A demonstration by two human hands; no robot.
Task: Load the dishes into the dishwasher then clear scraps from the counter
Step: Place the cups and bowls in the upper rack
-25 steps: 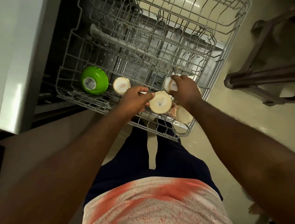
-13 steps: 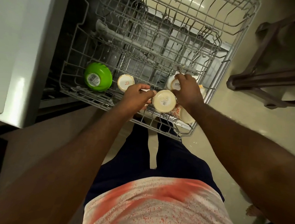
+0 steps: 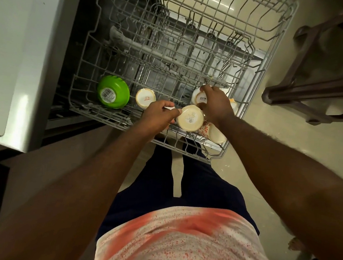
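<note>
Nothing has shifted since half a second ago: both hands keep their places in the pulled-out dishwasher rack (image 3: 105, 116).
Left hand (image 3: 159, 116): grip closed, thumb and curled fingers on the left edge of the upturned cream bowl (image 3: 190, 118), near right of the rack.
Right hand (image 3: 216, 105): grip curled round the white cup (image 3: 199, 97) marked SISTA, just beyond the bowl.
Orange-patterned cup (image 3: 208, 129): tilted, under the bowl's right side.
Green bowl (image 3: 113, 91) and small cream cup (image 3: 145, 98): upturned, near left, side by side.

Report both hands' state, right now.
Left hand: fingers curled, gripping the barcode-labelled cup at its side.
Right hand: fingers curled round the SISTA cup.
</note>
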